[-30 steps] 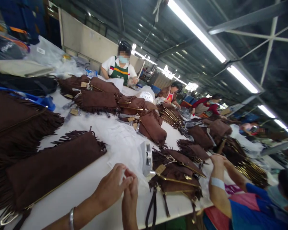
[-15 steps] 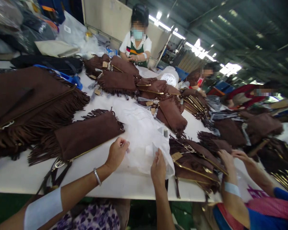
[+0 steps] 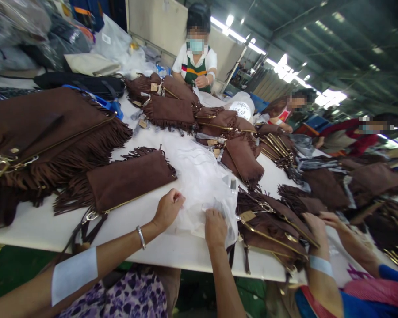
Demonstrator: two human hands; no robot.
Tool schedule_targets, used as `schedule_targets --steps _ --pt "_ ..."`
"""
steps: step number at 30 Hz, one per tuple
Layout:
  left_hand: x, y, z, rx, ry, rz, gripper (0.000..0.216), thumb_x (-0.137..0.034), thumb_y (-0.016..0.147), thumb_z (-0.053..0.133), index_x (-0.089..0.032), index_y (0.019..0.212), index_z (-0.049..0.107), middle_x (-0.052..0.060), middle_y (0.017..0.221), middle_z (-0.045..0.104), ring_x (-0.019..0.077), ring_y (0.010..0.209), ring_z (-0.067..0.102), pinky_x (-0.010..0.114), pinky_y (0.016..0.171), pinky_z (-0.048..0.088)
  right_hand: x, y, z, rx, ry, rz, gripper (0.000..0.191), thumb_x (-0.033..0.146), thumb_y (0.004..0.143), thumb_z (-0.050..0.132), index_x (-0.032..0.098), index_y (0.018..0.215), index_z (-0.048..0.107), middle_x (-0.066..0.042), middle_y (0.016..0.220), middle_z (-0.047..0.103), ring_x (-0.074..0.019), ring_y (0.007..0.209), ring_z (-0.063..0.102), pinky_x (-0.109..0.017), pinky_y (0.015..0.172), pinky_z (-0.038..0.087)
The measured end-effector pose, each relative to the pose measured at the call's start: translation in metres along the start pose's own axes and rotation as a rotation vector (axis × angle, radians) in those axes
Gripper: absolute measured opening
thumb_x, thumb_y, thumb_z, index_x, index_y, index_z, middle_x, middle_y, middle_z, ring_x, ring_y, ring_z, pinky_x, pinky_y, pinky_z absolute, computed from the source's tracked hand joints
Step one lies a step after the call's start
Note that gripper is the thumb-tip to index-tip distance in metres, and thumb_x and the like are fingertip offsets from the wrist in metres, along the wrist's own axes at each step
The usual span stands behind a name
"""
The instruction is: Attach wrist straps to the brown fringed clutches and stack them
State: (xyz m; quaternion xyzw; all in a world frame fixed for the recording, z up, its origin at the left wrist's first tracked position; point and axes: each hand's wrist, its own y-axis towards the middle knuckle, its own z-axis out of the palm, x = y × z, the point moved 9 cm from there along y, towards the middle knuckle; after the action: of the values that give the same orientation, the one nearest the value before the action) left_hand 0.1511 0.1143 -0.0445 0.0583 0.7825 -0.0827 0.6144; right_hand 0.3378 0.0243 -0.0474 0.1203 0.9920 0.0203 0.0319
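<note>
Clear white plastic bags [image 3: 199,168] lie in a thin, rumpled pile on the table in front of me. My left hand [image 3: 167,209], with a silver bangle on the wrist, is closed in a pinch at the left edge of the top bag. On the near right part of that bag is my right hand [image 3: 216,227], back up, its fingers curled down onto the plastic; the fingertips are partly hidden. A dark brown fringed handbag [image 3: 132,181] with a gold zip lies to the left of my left hand. Another fringed handbag [image 3: 272,229] lies to the right of my right hand.
More brown bags [image 3: 169,110] line the far side of the white table [image 3: 119,238]. A large fringed bag [image 3: 46,137] fills the left. A co-worker's hands [image 3: 318,225] are close on my right. Another person [image 3: 195,62] stands opposite.
My right hand has turned from side-on to back up, its fingers curling over the plastic. The left hand keeps its pinch. The view has shifted slightly; the person opposite has raised a hand.
</note>
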Motion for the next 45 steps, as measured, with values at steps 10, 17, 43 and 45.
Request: schedule_targets --steps 10,17,43,45 --pt "-0.115 -0.093 0.064 0.420 0.498 1.076 0.037 -0.015 0.095 0.038 -0.017 0.131 0.050 0.014 0.133 0.055 0.0254 0.127 0.048 0.042 0.109 0.037 -0.039 -0.006 -0.032 -0.158 0.186 0.319 0.030 0.033 0.097 0.046 0.013 0.113 0.062 -0.018 0.093 0.067 -0.0246 0.075 0.065 -0.032 0.062 0.043" --pt "-0.047 -0.046 0.127 0.622 0.755 0.627 0.039 -0.008 0.085 0.048 -0.010 0.124 0.055 0.019 0.120 0.058 0.0308 0.108 0.055 0.046 0.093 0.045 -0.040 0.012 0.000 -0.102 0.387 0.296 0.022 0.029 0.093 0.053 0.013 0.094 0.067 -0.015 0.089 0.069 -0.0286 0.090 0.064 -0.044 0.085 0.046" --pt "0.002 -0.084 -0.080 0.422 -0.324 -0.252 0.020 -0.032 0.069 0.069 -0.013 0.070 0.066 0.001 0.058 0.062 0.0124 0.055 0.055 0.021 0.054 0.039 0.138 -0.082 -0.033 0.637 1.477 0.027 0.028 0.043 0.080 0.071 0.018 0.086 0.061 0.002 0.069 0.059 -0.0108 0.059 0.051 -0.021 0.055 0.042" --pt "0.013 -0.087 -0.105 0.275 -0.320 -0.262 0.018 -0.031 0.070 0.066 -0.013 0.067 0.064 0.001 0.057 0.062 0.0124 0.054 0.055 0.021 0.054 0.039 0.159 -0.078 -0.032 0.562 1.527 0.016 0.033 0.044 0.081 0.070 0.018 0.100 0.063 -0.003 0.088 0.065 -0.0154 0.076 0.057 -0.026 0.069 0.048"
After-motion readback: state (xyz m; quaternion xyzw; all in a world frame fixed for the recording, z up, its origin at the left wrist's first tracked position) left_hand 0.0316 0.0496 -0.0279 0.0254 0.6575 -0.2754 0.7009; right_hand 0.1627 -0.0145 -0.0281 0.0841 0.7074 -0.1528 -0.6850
